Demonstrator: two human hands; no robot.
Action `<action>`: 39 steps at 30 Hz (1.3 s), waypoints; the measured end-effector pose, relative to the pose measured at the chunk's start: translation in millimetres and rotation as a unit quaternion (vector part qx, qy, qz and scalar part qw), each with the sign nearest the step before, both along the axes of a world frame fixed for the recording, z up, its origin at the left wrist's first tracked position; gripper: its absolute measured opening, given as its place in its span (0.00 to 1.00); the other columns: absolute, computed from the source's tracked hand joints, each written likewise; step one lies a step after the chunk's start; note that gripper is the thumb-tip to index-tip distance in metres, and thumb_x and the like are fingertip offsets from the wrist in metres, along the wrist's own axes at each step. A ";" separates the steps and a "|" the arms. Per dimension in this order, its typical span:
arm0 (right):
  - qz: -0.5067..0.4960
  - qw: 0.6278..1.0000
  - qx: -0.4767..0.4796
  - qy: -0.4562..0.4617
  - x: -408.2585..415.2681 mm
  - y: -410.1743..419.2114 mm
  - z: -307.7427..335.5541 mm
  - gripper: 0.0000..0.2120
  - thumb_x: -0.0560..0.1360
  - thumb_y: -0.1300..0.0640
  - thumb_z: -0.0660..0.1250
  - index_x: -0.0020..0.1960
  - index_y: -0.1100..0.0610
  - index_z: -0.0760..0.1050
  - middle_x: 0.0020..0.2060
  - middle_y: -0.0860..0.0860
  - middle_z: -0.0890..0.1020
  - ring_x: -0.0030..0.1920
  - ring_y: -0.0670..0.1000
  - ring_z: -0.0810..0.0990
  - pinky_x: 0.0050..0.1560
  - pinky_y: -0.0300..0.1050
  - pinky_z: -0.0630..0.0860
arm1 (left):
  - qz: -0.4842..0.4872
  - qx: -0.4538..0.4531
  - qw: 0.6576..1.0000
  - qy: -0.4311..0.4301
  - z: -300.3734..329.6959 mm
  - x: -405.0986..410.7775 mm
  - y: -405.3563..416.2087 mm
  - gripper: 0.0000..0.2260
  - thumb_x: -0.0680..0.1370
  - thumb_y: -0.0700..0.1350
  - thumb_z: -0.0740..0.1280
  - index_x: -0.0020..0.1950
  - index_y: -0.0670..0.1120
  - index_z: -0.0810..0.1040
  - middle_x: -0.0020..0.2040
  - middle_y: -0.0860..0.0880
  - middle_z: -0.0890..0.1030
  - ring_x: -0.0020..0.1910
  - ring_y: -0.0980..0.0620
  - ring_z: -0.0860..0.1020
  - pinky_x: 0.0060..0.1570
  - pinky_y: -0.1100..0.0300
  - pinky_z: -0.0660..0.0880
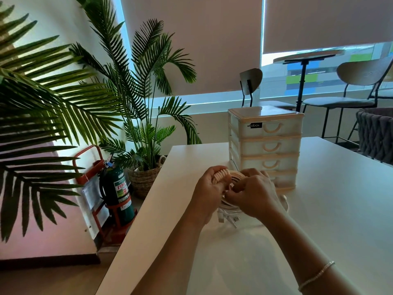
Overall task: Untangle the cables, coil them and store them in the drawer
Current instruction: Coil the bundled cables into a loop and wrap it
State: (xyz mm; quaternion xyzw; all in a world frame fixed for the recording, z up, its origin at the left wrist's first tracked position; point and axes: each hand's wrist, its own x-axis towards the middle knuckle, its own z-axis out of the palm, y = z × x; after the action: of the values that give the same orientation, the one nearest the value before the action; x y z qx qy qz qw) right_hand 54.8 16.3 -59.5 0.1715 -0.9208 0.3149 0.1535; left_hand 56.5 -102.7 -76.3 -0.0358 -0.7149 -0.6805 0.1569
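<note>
The left hand (209,189) and the right hand (254,193) held a white coiled cable (230,177) together above the white counter (319,209), just in front of a small drawer box (265,145) with all its drawers closed.

Both hands hide most of the coiled cable (232,177); the bottom drawer (284,179) is partly covered.

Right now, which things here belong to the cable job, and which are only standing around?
For the job: cables, held by left hand and right hand; drawer box; table.
Not for the job: plants, fire extinguisher, chairs, basket.
</note>
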 end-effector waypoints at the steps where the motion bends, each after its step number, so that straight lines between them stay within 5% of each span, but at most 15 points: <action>1: 0.007 1.000 -0.016 -0.017 0.3 0.4 1.2 0.08 0.68 0.47 0.69 0.37 0.49 0.83 0.54 0.46 0.73 0.58 0.50 0.67 0.61 0.49 0.68 | 0.004 -0.010 1.000 0.005 -0.3 0.1 -0.2 0.10 0.78 0.39 0.64 0.49 0.56 0.76 0.51 0.49 0.79 0.49 0.51 0.78 0.49 0.57 0.78; 6: 0.075 0.980 -0.146 -0.113 -0.1 4.9 3.7 0.10 0.67 0.55 0.70 0.27 0.52 0.77 0.52 0.47 0.74 0.52 0.50 0.73 0.52 0.47 0.74 | 0.017 -0.092 0.995 0.042 0.5 1.0 -2.4 0.13 0.77 0.39 0.64 0.53 0.59 0.75 0.54 0.49 0.78 0.54 0.49 0.77 0.56 0.53 0.77; 11: 0.118 0.923 -0.320 -0.180 3.0 8.7 10.0 0.07 0.71 0.61 0.68 0.34 0.56 0.80 0.44 0.47 0.79 0.43 0.49 0.78 0.44 0.40 0.74 | -0.001 -0.158 0.984 0.075 5.6 5.1 -3.1 0.19 0.78 0.35 0.61 0.58 0.60 0.73 0.56 0.51 0.76 0.56 0.50 0.77 0.58 0.57 0.76; 14: 0.120 0.905 -0.356 -0.200 3.3 11.3 12.7 0.05 0.71 0.63 0.67 0.38 0.56 0.80 0.38 0.48 0.81 0.38 0.47 0.78 0.38 0.34 0.72 | -0.005 -0.168 0.982 0.090 5.3 5.1 -5.8 0.19 0.78 0.36 0.61 0.57 0.61 0.73 0.55 0.51 0.77 0.49 0.54 0.78 0.52 0.63 0.77; 17: 0.117 0.889 -0.382 -0.225 0.3 14.9 13.8 0.07 0.72 0.65 0.65 0.41 0.57 0.81 0.39 0.53 0.82 0.42 0.49 0.78 0.48 0.40 0.72 | -0.004 -0.176 0.980 0.095 4.4 4.6 -8.1 0.16 0.78 0.38 0.63 0.58 0.59 0.74 0.51 0.52 0.77 0.39 0.58 0.76 0.45 0.65 0.76; 20: 0.120 0.877 -0.403 -0.232 -1.0 16.7 12.5 0.08 0.72 0.67 0.63 0.45 0.62 0.80 0.42 0.57 0.81 0.43 0.52 0.77 0.49 0.44 0.71 | -0.001 -0.226 0.968 0.107 4.1 4.6 -11.3 0.17 0.77 0.38 0.64 0.62 0.55 0.74 0.50 0.51 0.78 0.40 0.56 0.76 0.47 0.64 0.75; 22: 0.107 0.866 -0.431 -0.230 -2.8 17.5 11.9 0.09 0.73 0.66 0.63 0.51 0.65 0.79 0.42 0.57 0.81 0.43 0.51 0.78 0.47 0.43 0.71 | -0.007 -0.265 0.958 0.107 4.5 6.0 -13.2 0.19 0.76 0.37 0.65 0.64 0.53 0.73 0.52 0.49 0.79 0.45 0.54 0.77 0.48 0.68 0.73; 25: 0.084 0.852 -0.470 -0.217 -4.8 20.7 14.1 0.04 0.73 0.64 0.65 0.44 0.63 0.78 0.38 0.54 0.80 0.40 0.49 0.77 0.42 0.41 0.72 | -0.005 -0.313 0.944 0.103 5.4 6.2 -16.5 0.20 0.74 0.41 0.70 0.65 0.50 0.73 0.55 0.48 0.79 0.50 0.54 0.76 0.47 0.77 0.67; 29: 0.096 0.853 -0.464 -0.220 -4.6 27.1 16.2 0.10 0.69 0.55 0.68 0.39 0.62 0.76 0.33 0.55 0.75 0.32 0.50 0.73 0.41 0.45 0.70 | 0.017 -0.359 0.926 0.114 2.3 3.9 -19.7 0.17 0.73 0.45 0.71 0.61 0.46 0.77 0.54 0.46 0.81 0.49 0.57 0.75 0.44 0.81 0.64; 33: 0.085 0.828 -0.515 -0.206 -5.8 34.7 18.6 0.12 0.77 0.54 0.61 0.39 0.60 0.74 0.32 0.51 0.73 0.20 0.45 0.66 0.25 0.39 0.65 | 0.032 -0.406 0.909 0.092 -1.3 4.3 -21.0 0.15 0.75 0.47 0.69 0.60 0.47 0.78 0.51 0.46 0.81 0.43 0.57 0.73 0.39 0.82 0.62; 37: 0.000 0.881 -0.460 -0.110 -15.1 38.1 15.3 0.12 0.78 0.52 0.61 0.39 0.53 0.77 0.17 0.43 0.70 0.23 0.41 0.63 0.27 0.37 0.61 | 0.024 -0.396 0.915 0.075 3.2 7.6 -19.3 0.14 0.75 0.48 0.69 0.59 0.48 0.78 0.48 0.47 0.83 0.39 0.58 0.73 0.38 0.81 0.64; 39: -0.030 0.899 -0.435 -0.044 -17.8 37.9 12.5 0.12 0.78 0.51 0.62 0.37 0.49 0.76 0.22 0.40 0.75 0.30 0.41 0.68 0.32 0.38 0.64 | -0.004 -0.388 0.920 0.052 6.6 10.4 -15.7 0.15 0.74 0.48 0.70 0.60 0.49 0.77 0.49 0.48 0.82 0.42 0.58 0.76 0.40 0.77 0.67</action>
State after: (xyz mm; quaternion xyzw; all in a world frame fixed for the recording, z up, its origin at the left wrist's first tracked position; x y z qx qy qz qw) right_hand 37.1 54.2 -47.0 0.0462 -0.7027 0.6863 0.1818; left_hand 67.0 -118.4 -69.7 -0.1323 -0.9133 -0.3479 0.1652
